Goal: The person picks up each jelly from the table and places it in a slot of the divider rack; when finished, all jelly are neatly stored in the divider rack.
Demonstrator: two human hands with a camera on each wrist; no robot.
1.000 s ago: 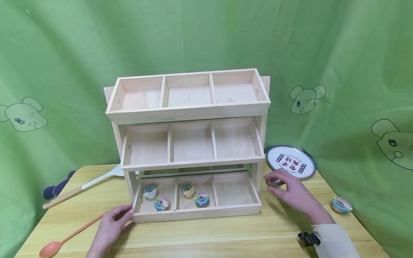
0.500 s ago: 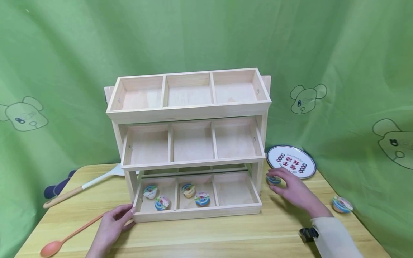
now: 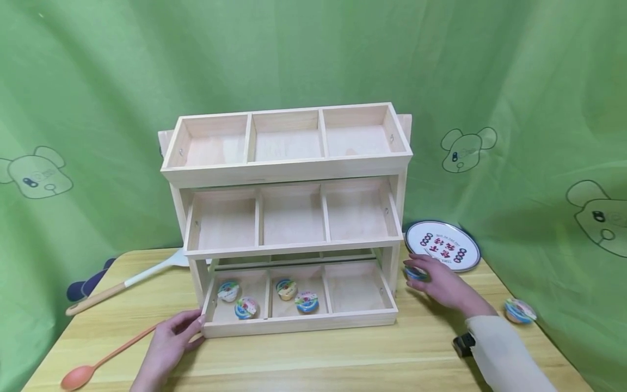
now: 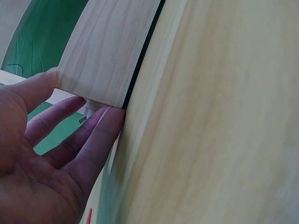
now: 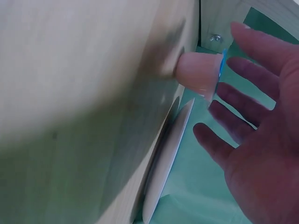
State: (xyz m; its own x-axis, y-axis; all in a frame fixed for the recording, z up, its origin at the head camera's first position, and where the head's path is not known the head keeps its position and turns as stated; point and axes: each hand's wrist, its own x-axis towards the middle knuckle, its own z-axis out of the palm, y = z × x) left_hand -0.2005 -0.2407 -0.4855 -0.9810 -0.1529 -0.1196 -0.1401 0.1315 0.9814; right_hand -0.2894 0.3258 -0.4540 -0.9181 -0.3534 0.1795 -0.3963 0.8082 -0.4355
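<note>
My left hand (image 3: 168,343) rests its fingertips against the front left corner of the bottom tray (image 3: 303,325) of a three-tier wooden rack. In the left wrist view, its thumb and fingers touch the end of the tray's front board (image 4: 110,51). Over a small jelly cup (image 3: 415,273) on the table hovers my right hand (image 3: 446,283), fingers spread. The right wrist view shows this cup (image 5: 198,70) standing upright, its lid close to the fingertips; contact is not plain. In the bottom tray, two jelly cups (image 3: 246,308) lie in the left compartment and two (image 3: 306,302) in the middle one.
A patterned plate (image 3: 443,245) leans by the curtain behind my right hand. Another jelly cup (image 3: 519,311) lies near the table's right edge. On the left are an orange spoon (image 3: 77,377) and a white spatula with a wooden handle (image 3: 98,298). The middle tray (image 3: 292,215) juts above the bottom one.
My right hand has shifted slightly over the jelly cup, and its forearm has swung a little to the left. The left hand stays at the tray corner.
</note>
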